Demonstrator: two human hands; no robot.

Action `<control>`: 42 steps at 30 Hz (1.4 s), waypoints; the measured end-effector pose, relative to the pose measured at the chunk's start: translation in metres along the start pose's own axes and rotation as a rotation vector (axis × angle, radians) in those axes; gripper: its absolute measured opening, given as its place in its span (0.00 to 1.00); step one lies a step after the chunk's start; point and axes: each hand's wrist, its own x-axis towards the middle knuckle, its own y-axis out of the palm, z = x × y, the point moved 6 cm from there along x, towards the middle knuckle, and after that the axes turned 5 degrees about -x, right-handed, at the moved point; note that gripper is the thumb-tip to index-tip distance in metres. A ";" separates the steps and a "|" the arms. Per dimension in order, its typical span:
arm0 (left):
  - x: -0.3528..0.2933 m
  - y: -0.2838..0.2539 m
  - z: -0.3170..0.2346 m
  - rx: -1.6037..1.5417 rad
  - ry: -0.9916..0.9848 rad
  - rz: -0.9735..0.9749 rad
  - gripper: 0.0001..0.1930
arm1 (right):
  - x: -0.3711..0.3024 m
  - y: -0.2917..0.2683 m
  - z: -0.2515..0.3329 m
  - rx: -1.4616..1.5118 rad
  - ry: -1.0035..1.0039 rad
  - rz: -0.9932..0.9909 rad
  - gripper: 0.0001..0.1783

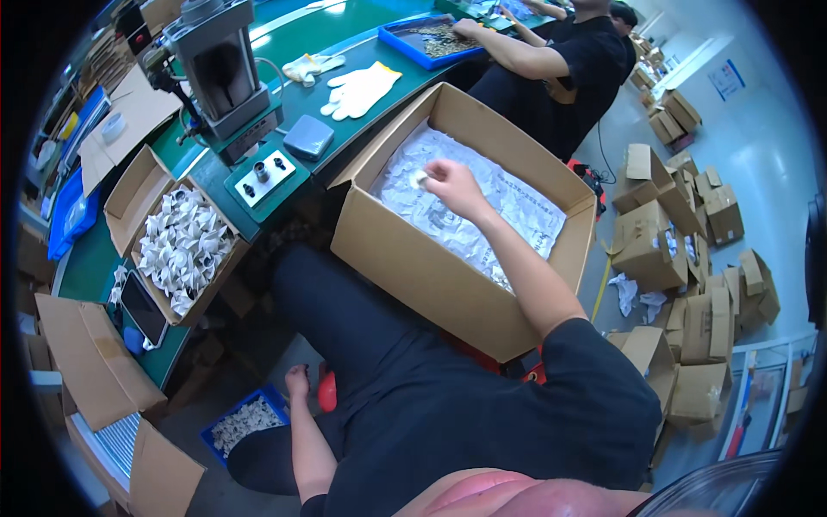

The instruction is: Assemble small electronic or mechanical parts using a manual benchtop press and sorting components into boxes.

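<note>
At nine o'clock, a small open carton (140, 196) holds a heap of white folded pieces (183, 246). Toward half past seven, a blue tray (276, 399) of pale bits sits low; at ten o'clock, a metal fixture (263, 179) rests on the bench. The left hand (297, 379), also at half past seven, hangs curled by the knee; I cannot tell whether it holds anything. At one o'clock, the right hand (454, 188) is pinched narrow on what seems a small pale piece (420, 178), over the crumpled paper (508, 189) inside the large carton (413, 276). The step in hand looks like handling that piece there; the next move calls for steady fingertips and clearance from the carton's walls.
</note>
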 end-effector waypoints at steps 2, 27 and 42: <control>0.002 0.003 -0.002 0.014 0.005 0.009 0.09 | 0.021 0.026 0.044 -0.066 -0.111 -0.082 0.13; 0.001 -0.018 0.006 -0.006 0.014 -0.102 0.13 | 0.084 0.163 0.189 0.093 -0.784 -0.136 0.15; -0.007 -0.022 0.010 -0.035 0.024 -0.124 0.13 | 0.066 0.172 0.206 -0.134 -1.161 -0.353 0.15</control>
